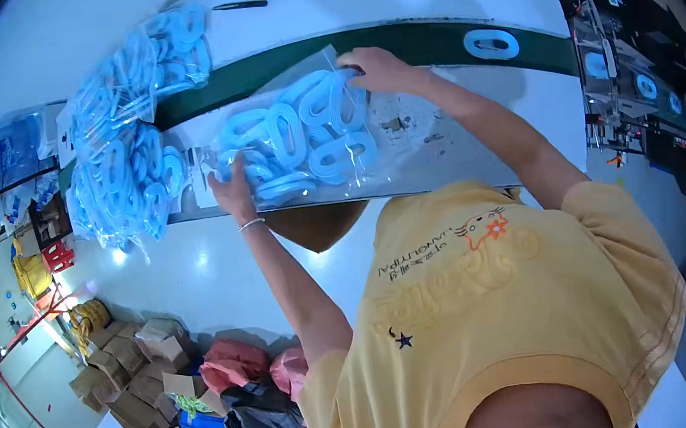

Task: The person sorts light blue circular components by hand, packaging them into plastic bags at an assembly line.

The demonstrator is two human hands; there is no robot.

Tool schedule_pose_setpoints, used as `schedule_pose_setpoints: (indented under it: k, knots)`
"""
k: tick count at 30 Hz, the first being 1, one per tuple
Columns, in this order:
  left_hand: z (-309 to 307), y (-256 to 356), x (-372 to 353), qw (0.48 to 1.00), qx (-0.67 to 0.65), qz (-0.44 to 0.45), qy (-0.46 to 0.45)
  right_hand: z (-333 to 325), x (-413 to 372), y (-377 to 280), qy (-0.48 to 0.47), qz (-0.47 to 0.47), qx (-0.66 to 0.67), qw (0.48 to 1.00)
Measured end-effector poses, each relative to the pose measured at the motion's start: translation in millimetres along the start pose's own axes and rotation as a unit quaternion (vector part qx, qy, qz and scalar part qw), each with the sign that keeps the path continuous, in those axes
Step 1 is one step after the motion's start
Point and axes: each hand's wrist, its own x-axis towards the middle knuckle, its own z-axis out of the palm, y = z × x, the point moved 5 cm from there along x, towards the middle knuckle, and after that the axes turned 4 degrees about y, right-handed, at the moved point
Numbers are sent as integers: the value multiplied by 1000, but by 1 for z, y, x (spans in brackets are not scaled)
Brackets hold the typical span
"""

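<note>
Well — blue rings [297,138] in bag [313,64]

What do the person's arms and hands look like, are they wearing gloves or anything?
No gloves: the left hand and right hand are bare. A thin, pale bracelet circles the left wrist. Short yellow fabric sleeves cover the upper arms.

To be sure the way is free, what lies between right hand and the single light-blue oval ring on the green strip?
Nothing; the head view shows only bare green strip between the right hand and that blue ring.
</note>
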Motion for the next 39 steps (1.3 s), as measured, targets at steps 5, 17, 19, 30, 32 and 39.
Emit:
schedule_pose_setpoints:
  k: [5, 17, 19, 30, 32, 39]
  knots:
    - [-15, 5, -10, 942, -329, -60, -24, -37, -23, 29, -9, 112, 22, 993]
    - [-46, 18, -2, 949, -292, 14, 117, -153, -112, 111, 163, 387, 92, 903]
    - [-45, 2, 1, 950, -281, -31, 130, -164, -115, 96, 198, 362, 163, 896]
    - [-87, 39, -7, 944, -299, 20, 141, -58, -17, 32, 120, 253, -306, 910]
    - [-97, 57, -14, 936, -324, 14, 135, -63, -10, 2, 174, 184, -282, 925]
    - [-126, 150, -29, 859, -496, 80, 96, 31, 51, -7, -4, 54, 163, 985]
